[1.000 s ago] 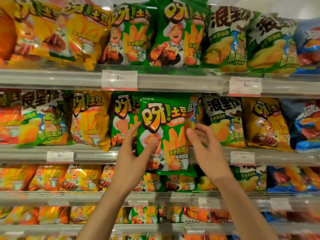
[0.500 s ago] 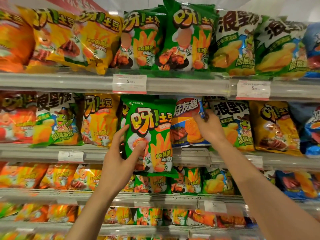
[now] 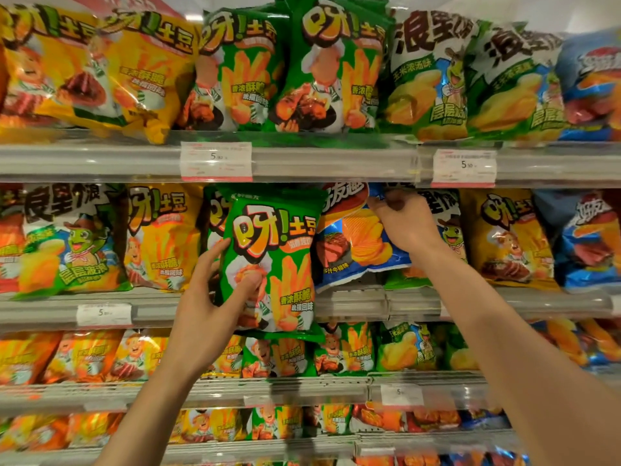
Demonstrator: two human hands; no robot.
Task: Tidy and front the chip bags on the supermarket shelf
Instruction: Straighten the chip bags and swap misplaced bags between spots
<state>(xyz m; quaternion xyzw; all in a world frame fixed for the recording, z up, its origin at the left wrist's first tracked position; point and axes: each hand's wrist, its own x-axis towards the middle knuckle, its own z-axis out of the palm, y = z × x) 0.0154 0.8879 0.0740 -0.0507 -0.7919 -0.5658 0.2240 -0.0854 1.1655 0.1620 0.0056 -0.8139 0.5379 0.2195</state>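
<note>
While the green chip bag (image 3: 274, 264) hangs out in front of the middle shelf (image 3: 353, 302), clear of its row, the left hand (image 3: 205, 317) grips it low on its left edge, thumb pressed on the printed face, fingers curled behind. Bag sits upright, face forward, bottom seam dropping below the shelf lip.

Right hand (image 3: 405, 222) is up at the top corner of the blue chip bag (image 3: 353, 243) just beside, fingers pinched on the top seam under the upper shelf rail (image 3: 336, 163). Blue bag is tilted, lower edge riding up off the shelf.

Judged step: sorting a mixed facing. Blue bag sits among green and yellow ones and looks out of place; green bag is held aside while the slot is dealt with. Next move likely calls for drawing the blue bag out or squaring it, then setting the green bag back upright, flush to the shelf lip, face out.

Around: another green bag (image 3: 215, 213) partly hidden behind the held one; yellow bag (image 3: 163, 237) to its left; white-and-green frog bag (image 3: 452, 230) behind the right hand. Price tags (image 3: 216, 161) on the rail above.

In the way: low clearance under the upper rail at the blue bag's top, and close-packed neighbours that may drag along. Puffed bags could slip or crush under a hard pinch.
</note>
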